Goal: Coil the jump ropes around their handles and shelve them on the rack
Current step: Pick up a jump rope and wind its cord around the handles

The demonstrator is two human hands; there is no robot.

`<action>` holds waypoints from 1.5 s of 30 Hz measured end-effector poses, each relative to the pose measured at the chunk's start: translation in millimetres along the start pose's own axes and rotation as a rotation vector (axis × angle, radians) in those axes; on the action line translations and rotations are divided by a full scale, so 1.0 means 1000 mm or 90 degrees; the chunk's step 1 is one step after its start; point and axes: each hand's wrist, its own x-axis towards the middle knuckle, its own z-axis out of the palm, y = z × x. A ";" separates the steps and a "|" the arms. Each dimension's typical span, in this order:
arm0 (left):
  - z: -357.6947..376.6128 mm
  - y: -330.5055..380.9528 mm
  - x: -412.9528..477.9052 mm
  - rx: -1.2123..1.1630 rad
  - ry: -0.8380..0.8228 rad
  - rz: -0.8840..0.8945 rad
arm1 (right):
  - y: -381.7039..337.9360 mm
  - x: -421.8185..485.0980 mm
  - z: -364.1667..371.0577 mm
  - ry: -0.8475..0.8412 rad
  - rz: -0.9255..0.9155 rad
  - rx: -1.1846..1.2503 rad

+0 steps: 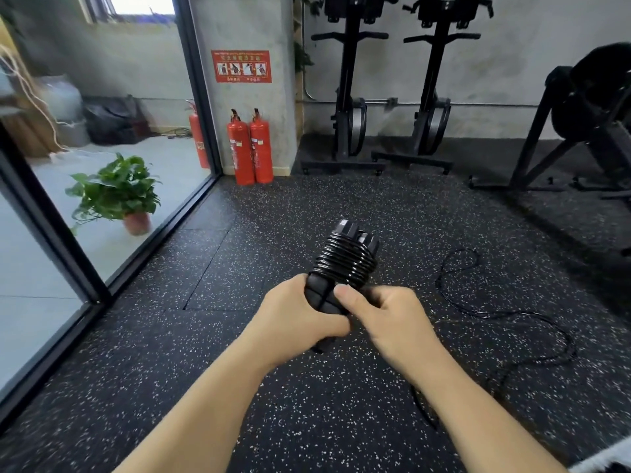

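In the head view the left hand (297, 312) grips the lower part of the two black handles (319, 302), which are held in the air above the floor (205, 336). The right hand (389, 315) closes on them from the other side, with its thumb pressing just under the wound rope (348, 261). If this thumb relaxes, I think the shiny turns can spring loose. The loose rope (512, 315) on the floor at the right may also catch a foot, and I cannot tell if it is the same rope.

Handles (321, 300) partly inside left hand (297, 315)
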 end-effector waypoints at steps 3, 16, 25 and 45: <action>0.002 -0.004 0.002 -0.004 0.046 0.011 | -0.002 0.002 -0.003 -0.077 0.006 -0.005; -0.031 -0.021 0.013 0.267 0.173 -0.063 | -0.019 -0.018 -0.019 -0.210 -0.036 -0.542; 0.001 -0.012 0.012 0.685 0.146 0.057 | -0.044 -0.027 -0.017 -0.173 -0.133 -0.560; 0.009 0.022 -0.025 0.370 -0.257 0.274 | 0.020 0.023 -0.061 -0.380 0.110 0.098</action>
